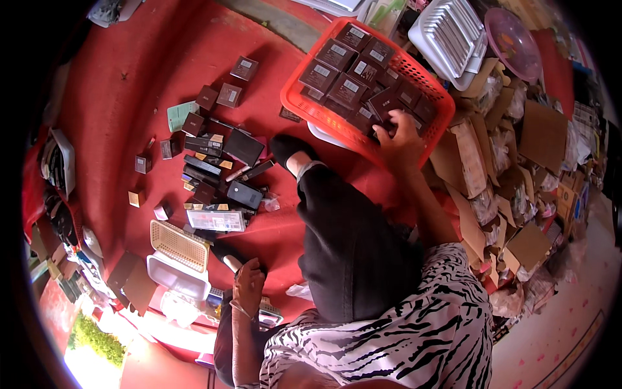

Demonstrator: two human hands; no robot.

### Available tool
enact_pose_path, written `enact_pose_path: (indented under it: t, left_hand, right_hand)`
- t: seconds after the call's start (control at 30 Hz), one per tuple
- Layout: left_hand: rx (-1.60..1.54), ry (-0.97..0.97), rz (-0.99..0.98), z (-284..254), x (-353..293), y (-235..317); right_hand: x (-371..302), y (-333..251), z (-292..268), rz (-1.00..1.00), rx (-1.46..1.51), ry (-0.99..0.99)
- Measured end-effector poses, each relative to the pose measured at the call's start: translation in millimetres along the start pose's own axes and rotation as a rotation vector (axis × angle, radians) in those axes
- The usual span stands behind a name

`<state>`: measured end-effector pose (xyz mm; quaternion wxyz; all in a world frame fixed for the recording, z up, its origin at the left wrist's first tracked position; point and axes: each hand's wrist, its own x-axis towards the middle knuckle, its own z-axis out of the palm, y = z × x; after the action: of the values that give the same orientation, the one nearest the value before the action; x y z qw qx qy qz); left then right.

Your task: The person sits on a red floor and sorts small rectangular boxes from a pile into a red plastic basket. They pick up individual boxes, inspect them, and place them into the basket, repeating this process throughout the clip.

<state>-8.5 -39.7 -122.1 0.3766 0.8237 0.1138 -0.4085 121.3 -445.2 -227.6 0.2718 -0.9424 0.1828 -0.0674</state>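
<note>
Against the parted fingertips [392, 115] of the right hand [402, 141], a tilted brown box [383, 102] is seen inside the red basket [306, 109] beneath; whether it, or anything in the curled left hand [249, 284], is gripped cannot be told.

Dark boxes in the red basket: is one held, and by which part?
The right hand has its fingers at the near edge of one dark box; whether it is gripped cannot be told.

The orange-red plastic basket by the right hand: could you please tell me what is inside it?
The basket holds many dark brown boxes, with the right hand at one. Its floor and anything beneath the uppermost boxes are covered.
</note>
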Motion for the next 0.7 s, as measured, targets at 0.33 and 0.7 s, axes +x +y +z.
enact_pose_path:
  t: [0.33, 0.7]
  left_hand:
    - [-0.019, 0.032, -0.063, 0, -3, -3]
    - [-0.004, -0.021, -0.074, -1, -6, -4]
  right_hand:
    - [25, -11, -3, 0.199, -0.088, -0.082]
    - [10, -9, -1, 0.284, 1.161, -0.349]
